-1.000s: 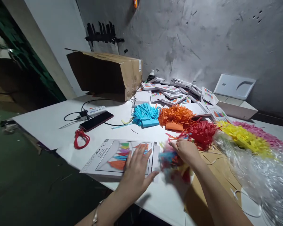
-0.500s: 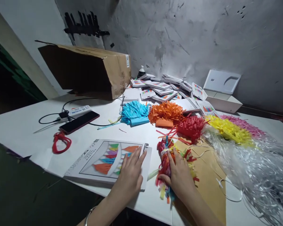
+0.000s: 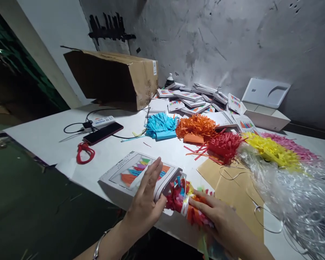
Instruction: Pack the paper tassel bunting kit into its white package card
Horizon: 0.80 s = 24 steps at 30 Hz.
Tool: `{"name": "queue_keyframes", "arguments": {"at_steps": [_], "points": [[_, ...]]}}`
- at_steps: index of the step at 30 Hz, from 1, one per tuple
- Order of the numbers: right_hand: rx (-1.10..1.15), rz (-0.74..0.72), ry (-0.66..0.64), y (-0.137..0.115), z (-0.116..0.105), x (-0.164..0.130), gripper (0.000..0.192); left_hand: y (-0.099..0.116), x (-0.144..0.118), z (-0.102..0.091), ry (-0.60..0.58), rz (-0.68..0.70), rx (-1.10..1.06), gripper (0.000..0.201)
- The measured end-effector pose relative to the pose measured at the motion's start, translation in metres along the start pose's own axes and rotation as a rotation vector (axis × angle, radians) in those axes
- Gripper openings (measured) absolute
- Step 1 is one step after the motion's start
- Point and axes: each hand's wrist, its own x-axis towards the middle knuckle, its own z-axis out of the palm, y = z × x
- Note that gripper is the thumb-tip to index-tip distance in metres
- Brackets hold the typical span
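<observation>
1. Tassel bundle (image 3: pixel 188 202): mixed-colour paper fringe tied with a white band, at the near table edge, its red end touching the open end of the box (image 3: pixel 141 173).
2. Your right hand (image 3: pixel 222 224) is closed around the bundle, fingers wrapped over its orange part.
3. Your left hand (image 3: pixel 146 202) rests on the box's near end, fingers straight and slightly spread, thumb by the opening; it grips nothing.
4. The box lies flat on the white table (image 3: pixel 51 137), with a coloured pennant print on its lid.
5. Behind it: blue (image 3: pixel 161 126), orange (image 3: pixel 196 126), red (image 3: pixel 224 144) and yellow (image 3: pixel 273 151) fringe piles in a row.
6. Phone (image 3: pixel 103 133) and red cord (image 3: pixel 84 152) lie well left.
</observation>
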Motion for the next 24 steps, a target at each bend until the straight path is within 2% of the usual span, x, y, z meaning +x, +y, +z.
{"name": "queue_keyframes", "arguments": {"at_steps": [2, 4, 7, 10, 11, 12, 15, 17, 18, 19, 21, 22, 24], "points": [[-0.015, 0.008, -0.081, -0.002, -0.013, 0.003, 0.060, 0.002, -0.003, 0.003, -0.012, 0.062, -0.008, 0.083], [0.050, -0.004, -0.104, -0.005, -0.027, 0.009, 0.062, 0.005, -0.007, 0.008, -0.039, 0.138, -0.017, 0.084], [0.207, 0.042, 0.042, -0.012, -0.026, 0.021, 0.063, 0.011, -0.014, 0.016, -0.083, 0.202, -0.051, 0.083], [0.085, 0.019, 0.207, -0.018, 0.011, 0.030, 0.045, 0.017, -0.022, 0.023, -0.058, 0.221, -0.071, 0.083], [-0.003, -0.065, 0.209, -0.019, 0.028, 0.031, 0.034, 0.018, -0.025, 0.024, -0.057, 0.225, -0.067, 0.083], [-0.061, -0.126, 0.195, -0.019, 0.043, 0.031, 0.032, 0.019, -0.027, 0.025, -0.081, 0.236, -0.064, 0.084], [-0.102, -0.128, 0.165, -0.011, 0.072, 0.027, 0.043, 0.010, -0.026, 0.016, -0.318, 0.298, -0.088, 0.081], [-0.095, -0.076, 0.146, -0.003, 0.074, 0.023, 0.050, -0.009, -0.014, 0.001, -0.372, 0.199, -0.057, 0.071], [-0.092, -0.059, 0.141, 0.000, 0.072, 0.022, 0.050, -0.023, -0.005, -0.009, -0.300, 0.075, -0.006, 0.061], [-0.087, -0.055, 0.136, 0.002, 0.069, 0.021, 0.048, -0.039, 0.007, -0.019, -0.163, -0.134, 0.083, 0.054], [-0.080, -0.060, 0.116, 0.004, 0.064, 0.021, 0.044, -0.071, 0.029, -0.038, -0.049, -0.332, 0.159, 0.067], [-0.078, -0.069, 0.108, 0.003, 0.062, 0.023, 0.044, -0.084, 0.039, -0.046, -0.039, -0.393, 0.166, 0.074], [-0.061, -0.110, 0.113, 0.001, 0.059, 0.030, 0.045, -0.099, 0.051, -0.056, -0.116, -0.454, 0.125, 0.077]]}}
